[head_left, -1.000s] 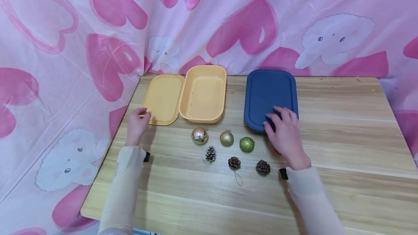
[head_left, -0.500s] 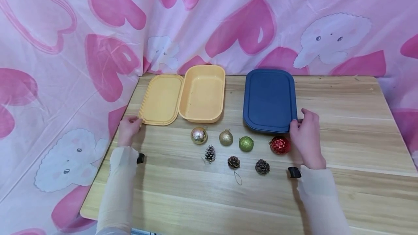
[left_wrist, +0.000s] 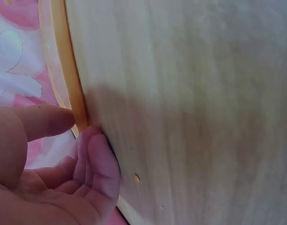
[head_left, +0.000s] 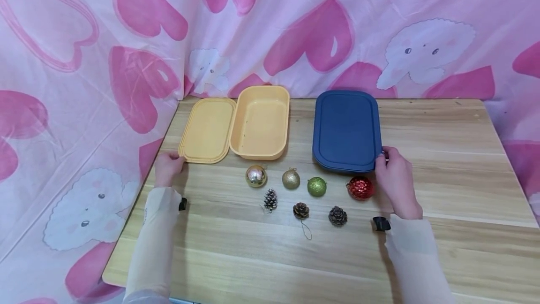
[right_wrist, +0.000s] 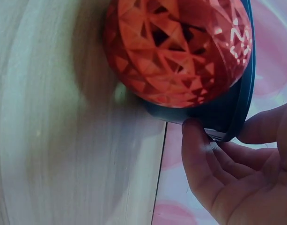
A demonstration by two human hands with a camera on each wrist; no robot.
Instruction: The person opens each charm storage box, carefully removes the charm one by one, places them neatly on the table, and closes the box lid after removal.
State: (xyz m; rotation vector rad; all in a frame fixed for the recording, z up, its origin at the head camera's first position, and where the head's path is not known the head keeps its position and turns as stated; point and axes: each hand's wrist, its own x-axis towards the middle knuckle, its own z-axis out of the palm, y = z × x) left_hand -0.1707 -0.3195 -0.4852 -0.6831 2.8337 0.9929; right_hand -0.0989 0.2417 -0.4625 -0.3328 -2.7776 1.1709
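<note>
At the left, my left hand [head_left: 168, 169] pinches the near left corner of a flat yellow lid [head_left: 206, 130]. Its thumb and fingers meet at the lid's rim [left_wrist: 70, 61] in the left wrist view. My right hand [head_left: 397, 183] pinches the near right corner of the blue lid [head_left: 347, 130] on a blue food container, thumb above and fingers under the rim. A faceted red bauble [head_left: 360, 188] lies just left of that hand, partly covering the blue container [right_wrist: 218, 112] in the right wrist view. An uncovered yellow container [head_left: 263, 130] stands beside the yellow lid.
Before the containers lie a shiny gold bauble [head_left: 256, 176], a glittery gold one and a green bauble [head_left: 317, 186]. Nearer sit three pine cones, the middle cone [head_left: 301, 210] with a string loop. A pink heart-print curtain [head_left: 308, 36] borders the wooden table [head_left: 261, 257] behind and at left.
My right hand has moved right and down, from over the blue lid to its near right corner, uncovering the red bauble. My left hand has shifted slightly to the yellow lid's corner.
</note>
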